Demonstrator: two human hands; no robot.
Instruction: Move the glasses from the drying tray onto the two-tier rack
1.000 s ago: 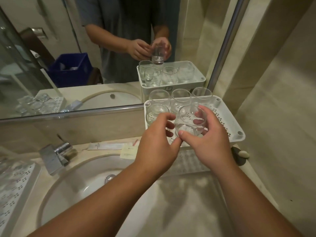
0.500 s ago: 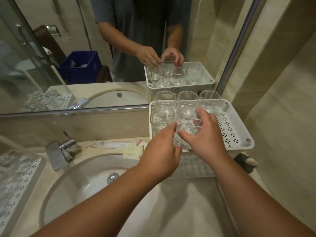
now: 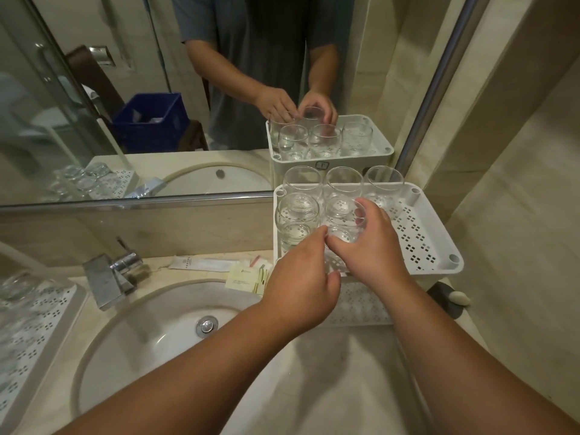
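Note:
The white two-tier rack stands right of the basin against the mirror. Its perforated top tier holds three clear glasses along the back and one at the left of the second row. My right hand grips another clear glass resting low on the top tier beside that one. My left hand touches the glass's near side with its fingertips. The drying tray lies at the far left with blurred glasses on it.
A round sink with a chrome faucet sits between tray and rack. Paper sachets lie on the counter behind it. A dark soap dish sits right of the rack. The mirror and a beige wall close in behind and right.
The glass held in both hands has come down from above the rack onto the top tier, in the middle of the second row. The view has shifted slightly.

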